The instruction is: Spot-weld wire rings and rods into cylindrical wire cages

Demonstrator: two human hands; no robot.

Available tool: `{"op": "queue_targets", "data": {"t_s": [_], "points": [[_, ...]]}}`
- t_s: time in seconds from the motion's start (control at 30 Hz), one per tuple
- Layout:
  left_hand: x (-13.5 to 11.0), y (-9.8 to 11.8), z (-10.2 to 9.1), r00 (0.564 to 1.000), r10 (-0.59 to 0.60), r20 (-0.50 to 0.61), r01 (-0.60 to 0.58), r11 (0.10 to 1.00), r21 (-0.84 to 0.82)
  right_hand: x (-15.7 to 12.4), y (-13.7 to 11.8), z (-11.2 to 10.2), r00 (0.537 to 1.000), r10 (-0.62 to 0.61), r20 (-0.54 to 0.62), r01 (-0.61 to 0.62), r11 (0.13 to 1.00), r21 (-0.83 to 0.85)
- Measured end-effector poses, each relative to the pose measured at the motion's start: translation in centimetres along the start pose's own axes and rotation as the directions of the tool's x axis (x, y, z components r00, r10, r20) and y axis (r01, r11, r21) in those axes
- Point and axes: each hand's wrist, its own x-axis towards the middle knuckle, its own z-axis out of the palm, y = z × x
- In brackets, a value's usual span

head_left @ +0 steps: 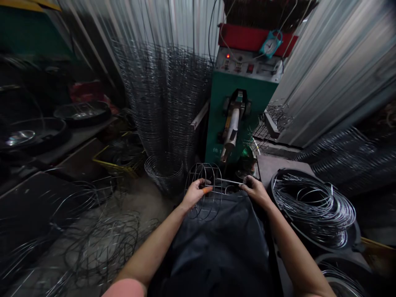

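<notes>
Head view looks down over the person's dark apron (216,247) to two bare hands in front of a green spot-welding machine (238,111). The left hand (194,194) is closed around a rounded wire cage frame (204,192): its fingers (201,185) curl over the wires, and one finger wears an orange cover (208,189). The right hand (255,190) is almost closed too, and it pinches the end of a straight metal rod (230,181) that lies across the top of the frame. The frame stands just before the apron, near the lower part of the machine; I cannot tell if it rests on something under it.

To the right of the right hand, a black tub (274,194) holds a big coil of shiny wire (312,206). Behind the frame stands a tall roll of wire mesh (163,107) — at its foot is a small round wire basket (163,175). On the left side, loose wire hoops (102,247) lie on the floor, near a yellow crate (119,161). Black basins (83,113) sit on a counter (72,142), and a small blue clock (270,44) is on top of the machine.
</notes>
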Motion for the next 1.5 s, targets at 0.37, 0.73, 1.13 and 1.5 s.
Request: {"op": "queue_targets", "data": {"t_s": [0.37, 0.73, 1.13, 1.5], "points": [[0.1, 0.1, -0.4, 0.996, -0.006, -0.094, 0.013, 0.997, 0.076, 0.3, 0.4, 1.1, 0.991, -0.100, -0.091, 0.110, 0.988, 0.109], [-0.1, 0.4, -0.5, 0.994, -0.050, -0.100, 0.052, 0.998, 0.022, 0.0, 0.5, 1.1, 0.986, -0.076, 0.150, 0.080, 0.997, -0.021], [3.5, 1.9, 0.6, 0.992, -0.057, -0.113, 0.033, 0.979, -0.199, 1.5, 2.1, 0.5, 0.973, -0.188, -0.134, 0.182, 0.982, -0.057], [5.5, 2.2, 0.7, 0.987, -0.120, -0.109, 0.092, 0.968, -0.232, 4.4, 4.4, 1.0, 0.970, -0.086, -0.226, 0.109, 0.990, 0.092]]}}
